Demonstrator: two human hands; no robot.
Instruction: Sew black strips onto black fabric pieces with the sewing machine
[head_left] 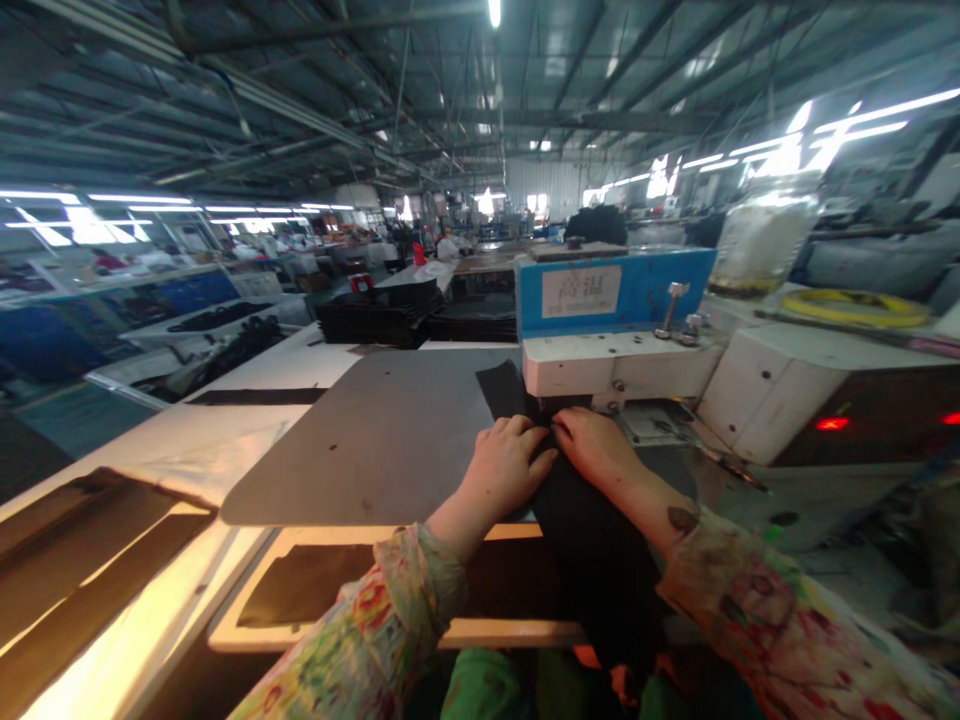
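A long black strip of sheet material [589, 540] runs from near my lap up across the grey metal plate and in beside the machine's head [566, 370]. My left hand [506, 460] is closed on the strip's left edge, fingertips near the machine. Close against it, my right hand [600, 450] pinches the same strip just in front of the machine head. The strip's far end [499, 385] sticks out past my fingers on the plate. Whether it is cloth or leather I cannot tell. My fingertips partly hide the spot where the strip meets the machine.
The grey plate [375, 430] extends left. Stacks of black pieces [382, 312] stand behind it. More dark pieces lie on the lit table [247, 450] and the lower shelf [307, 580]. A glass jar [765, 235] and a yellow ring [855, 307] sit on the right.
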